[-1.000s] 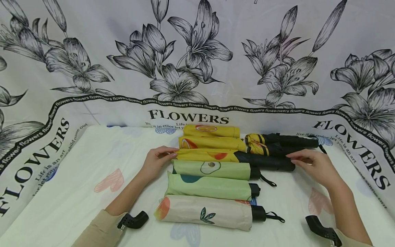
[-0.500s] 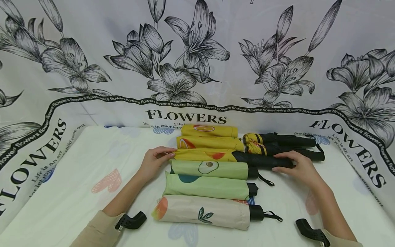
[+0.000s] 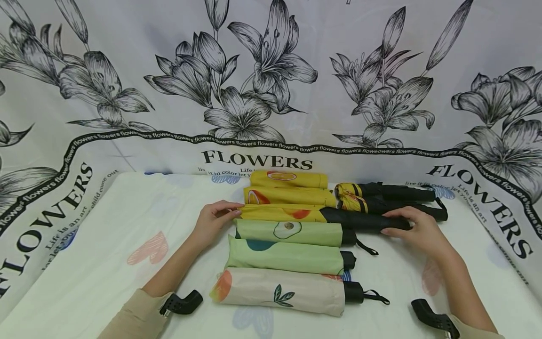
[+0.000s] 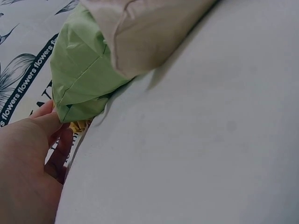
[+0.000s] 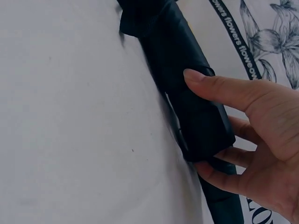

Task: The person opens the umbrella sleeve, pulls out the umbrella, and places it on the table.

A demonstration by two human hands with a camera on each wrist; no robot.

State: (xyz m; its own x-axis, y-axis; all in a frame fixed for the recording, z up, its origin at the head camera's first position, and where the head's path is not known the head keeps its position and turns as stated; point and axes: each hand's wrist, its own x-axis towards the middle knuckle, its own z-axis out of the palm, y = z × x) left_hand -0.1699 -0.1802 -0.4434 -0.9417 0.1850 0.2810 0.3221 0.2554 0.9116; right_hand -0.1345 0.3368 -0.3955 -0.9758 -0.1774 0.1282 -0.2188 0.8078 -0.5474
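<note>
beige umbrella [image 3: 292,293] up front, 2 green ones [image 3: 296,257] next, then the yellow/blk umbrella [image 3: 283,213]: L hand [image 3: 213,223] pinches its yellow end, R hand [image 3: 419,230] grips the blk end. just behind: 2 yellow sleeves [image 3: 292,196] + 2 blk-handled umbrellas [image 3: 402,192].

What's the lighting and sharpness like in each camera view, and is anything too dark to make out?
Head view: bright, fairly even, the avocado print easy to recognize; left wrist: dimmer, greyer, a soft shadow beside the beige umbrella; right wrist: also dim, the held umbrella's black end so dark that little surface detail shows.
</note>
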